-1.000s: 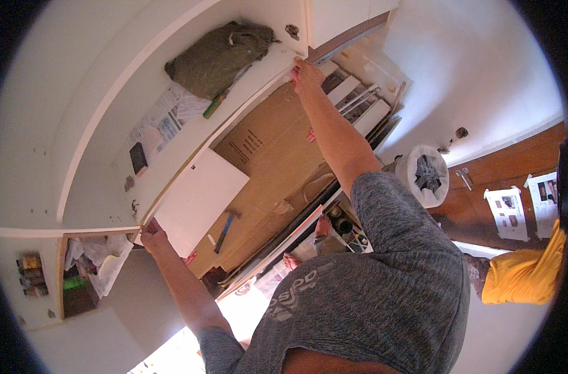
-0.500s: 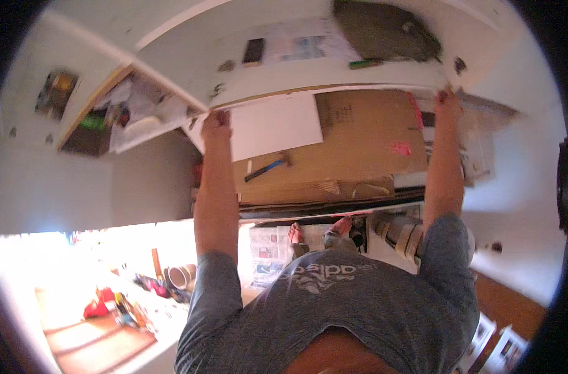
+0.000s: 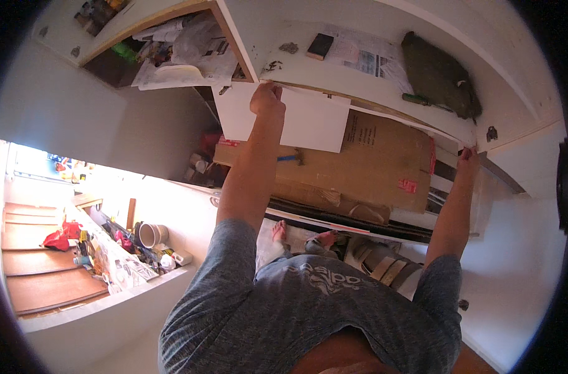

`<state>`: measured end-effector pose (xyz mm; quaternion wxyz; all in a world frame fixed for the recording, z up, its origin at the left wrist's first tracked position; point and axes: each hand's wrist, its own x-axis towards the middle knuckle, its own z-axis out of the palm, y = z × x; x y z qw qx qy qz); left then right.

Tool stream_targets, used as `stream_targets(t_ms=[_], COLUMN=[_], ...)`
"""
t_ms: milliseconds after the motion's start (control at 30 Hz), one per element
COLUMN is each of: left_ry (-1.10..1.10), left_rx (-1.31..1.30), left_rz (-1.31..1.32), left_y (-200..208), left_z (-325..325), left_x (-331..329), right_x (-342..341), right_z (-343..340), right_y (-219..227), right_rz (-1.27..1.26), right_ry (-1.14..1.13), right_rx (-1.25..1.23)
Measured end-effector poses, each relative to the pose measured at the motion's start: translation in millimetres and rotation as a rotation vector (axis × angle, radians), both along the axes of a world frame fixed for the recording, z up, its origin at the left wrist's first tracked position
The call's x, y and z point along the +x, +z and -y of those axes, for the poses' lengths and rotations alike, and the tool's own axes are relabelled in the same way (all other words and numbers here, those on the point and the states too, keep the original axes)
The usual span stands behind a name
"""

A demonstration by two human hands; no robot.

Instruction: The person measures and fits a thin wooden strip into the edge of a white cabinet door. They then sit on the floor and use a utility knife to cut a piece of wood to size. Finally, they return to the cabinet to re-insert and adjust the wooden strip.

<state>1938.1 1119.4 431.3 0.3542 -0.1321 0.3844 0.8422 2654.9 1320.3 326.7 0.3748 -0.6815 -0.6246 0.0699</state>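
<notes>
Both my arms reach up to the front edge of a white shelf (image 3: 352, 75). My left hand (image 3: 267, 100) is closed at the shelf's left end, beside an upright divider. Towards the right end, my right hand (image 3: 468, 157) is closed in a pinch. A long thin white strip (image 3: 390, 116) runs along the shelf edge between them, its ends hidden in my fingers. Below lies a large cardboard box (image 3: 371, 165) with a white sheet (image 3: 312, 128) on it. A hammer (image 3: 289, 158) with a blue handle rests on the cardboard, partly hidden by my left forearm.
On the shelf are a dark small box (image 3: 320, 46), papers (image 3: 362, 56) and a dark green bag (image 3: 440, 78). An open compartment (image 3: 190, 47) at left holds papers and plastic. Clutter and a round pot (image 3: 152, 235) stand at lower left. My bare feet show below the box.
The view has turned, so the shelf now slopes down to the right. Both hands stay at the shelf edge. My left forearm now covers part of the hammer.
</notes>
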Motion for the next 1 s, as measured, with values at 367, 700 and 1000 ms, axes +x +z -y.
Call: stream_targets(t_ms=[367, 700, 1000], left_ry=[0.091, 0.069, 0.048], left_rx=[-0.065, -0.108, -0.112], left_rz=[0.006, -0.041, -0.036], left_y=[23.3, 18.3, 13.3], left_z=[2.7, 2.2, 1.6], left_x=[3.7, 1.4, -10.9], right_x=[-17.3, -27.2, -25.3], right_z=[11.6, 9.9, 11.0], right_y=[17.2, 36.6, 27.3], right_rz=[-0.971, -1.571, -1.378], right_ry=[0.005, -0.179, -0.127], right_rx=[0.029, 0.093, 0.065])
